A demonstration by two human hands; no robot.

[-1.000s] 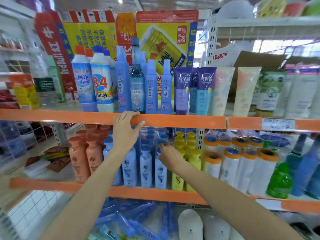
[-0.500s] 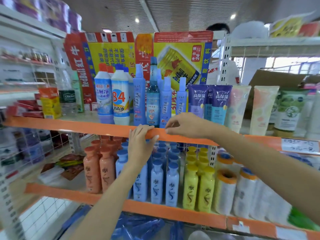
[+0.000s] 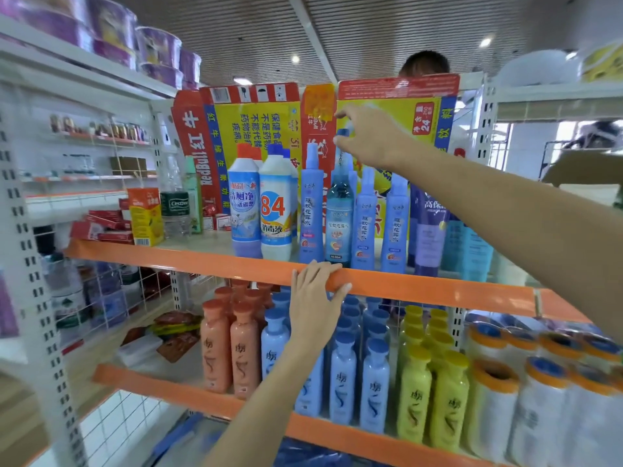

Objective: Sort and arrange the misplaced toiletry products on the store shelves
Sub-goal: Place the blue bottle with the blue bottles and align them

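A tall clear-blue spray bottle (image 3: 339, 210) stands upright, cap up, at the front edge of the upper shelf (image 3: 421, 288) among paler blue bottles (image 3: 365, 227). The right hand (image 3: 369, 136), half a second ago down at the shelf edge, now pinches its blue cap. The left hand (image 3: 315, 298) stays flat, fingers straight, on the orange edge.
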